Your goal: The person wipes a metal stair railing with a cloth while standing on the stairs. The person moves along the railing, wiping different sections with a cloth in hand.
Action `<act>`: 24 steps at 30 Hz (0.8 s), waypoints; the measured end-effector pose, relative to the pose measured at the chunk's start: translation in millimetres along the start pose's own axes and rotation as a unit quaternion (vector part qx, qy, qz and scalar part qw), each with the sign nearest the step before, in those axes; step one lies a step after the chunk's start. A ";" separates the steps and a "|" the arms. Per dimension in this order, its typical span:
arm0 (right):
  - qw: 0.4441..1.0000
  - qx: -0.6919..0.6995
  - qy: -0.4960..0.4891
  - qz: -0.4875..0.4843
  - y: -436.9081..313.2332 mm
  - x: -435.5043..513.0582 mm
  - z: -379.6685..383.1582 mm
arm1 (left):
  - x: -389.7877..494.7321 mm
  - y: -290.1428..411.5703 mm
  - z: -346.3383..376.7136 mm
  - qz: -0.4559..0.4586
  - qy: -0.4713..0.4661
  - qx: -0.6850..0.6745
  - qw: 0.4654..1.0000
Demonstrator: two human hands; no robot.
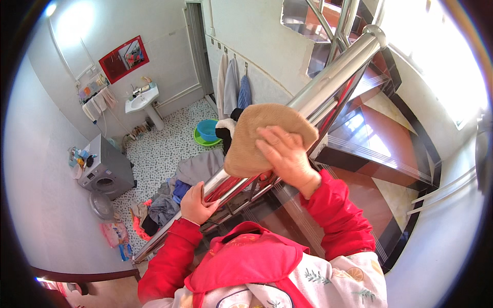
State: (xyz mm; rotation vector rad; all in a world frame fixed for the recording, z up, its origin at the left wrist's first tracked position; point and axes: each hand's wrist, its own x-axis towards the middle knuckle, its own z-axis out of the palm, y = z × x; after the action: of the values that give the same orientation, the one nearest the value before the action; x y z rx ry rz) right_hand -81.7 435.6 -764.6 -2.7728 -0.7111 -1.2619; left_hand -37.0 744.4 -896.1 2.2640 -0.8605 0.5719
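A tan plush cloth lies draped over a shiny stainless-steel handrail that slopes across the middle. My right hand is on top of the cloth, fingers bent and pressing it onto the rail; the thumb cannot be seen. Lower down, my left hand grips the same rail, thumb on the near side. Thinner steel bars run beneath the handrail. Both forearms are in red sleeves.
Polished brown and black stair treads lie to the right. Beyond the rail are heaped clothes, a blue basin in a green one, a front-loading washing machine with its door open, and a pedestal sink. Towels hang from wall hooks.
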 end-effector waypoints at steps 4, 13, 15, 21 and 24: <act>0.998 -0.043 0.003 0.048 57.8 6.6 -36.0 | -4.9 -3.4 4.0 0.002 0.005 0.005 1.000; 0.977 -0.106 0.115 0.142 198.3 55.4 -113.9 | -2.4 -0.9 2.3 0.030 0.028 0.002 0.999; 0.970 -0.129 0.139 0.154 202.4 52.1 -107.9 | -6.9 -5.0 4.0 0.007 -0.005 0.000 1.000; 0.993 -0.041 0.101 0.040 82.0 21.9 -50.0 | -8.7 -3.6 2.4 -0.004 -0.012 0.014 1.000; 0.997 0.048 0.055 0.008 22.5 -9.7 -21.6 | -9.7 -5.4 4.6 0.016 0.002 0.021 1.000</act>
State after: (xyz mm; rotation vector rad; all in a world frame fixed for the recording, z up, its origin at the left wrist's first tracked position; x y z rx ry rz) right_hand -93.5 407.3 -753.1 -2.6060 -0.7190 -1.3282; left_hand -39.2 748.4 -907.2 2.2896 -0.8910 0.6146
